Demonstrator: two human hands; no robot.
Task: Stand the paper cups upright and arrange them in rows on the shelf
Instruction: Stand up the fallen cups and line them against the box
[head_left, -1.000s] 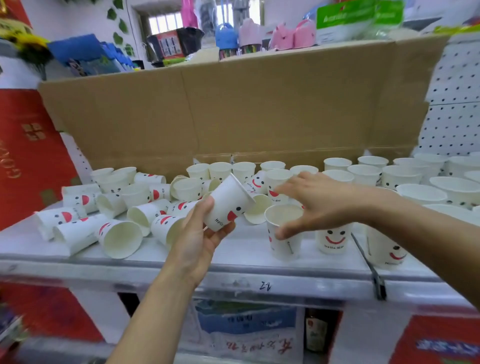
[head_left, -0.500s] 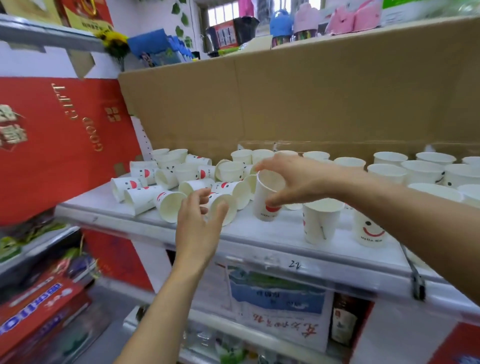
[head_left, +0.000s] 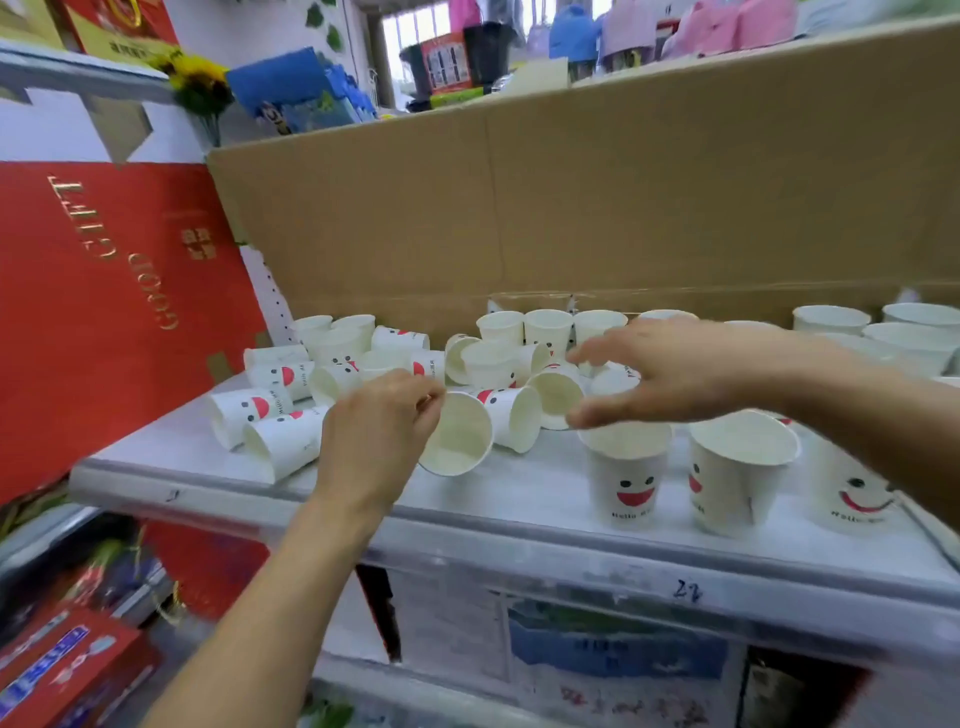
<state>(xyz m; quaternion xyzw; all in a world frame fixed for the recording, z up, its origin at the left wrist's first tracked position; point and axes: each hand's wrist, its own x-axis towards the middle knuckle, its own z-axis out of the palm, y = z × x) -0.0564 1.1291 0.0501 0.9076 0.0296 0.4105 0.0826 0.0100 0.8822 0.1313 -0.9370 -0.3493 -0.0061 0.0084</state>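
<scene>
where left hand (head_left: 376, 431) pinches, cup (head_left: 460, 441) (conical paper).

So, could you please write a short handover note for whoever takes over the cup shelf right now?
Left hand: fingers pinching the rim of a tipped cup that lies on its side, mouth toward the camera; not lifted yet.
Right hand: open, empty, hovering over the pile, just above the nearest upright cup.
Done: upright cups stand in the front row to the right and in rows at the back right.
Left: the heap of tipped cups on the left half of the shelf needs standing up and lining into rows.
</scene>
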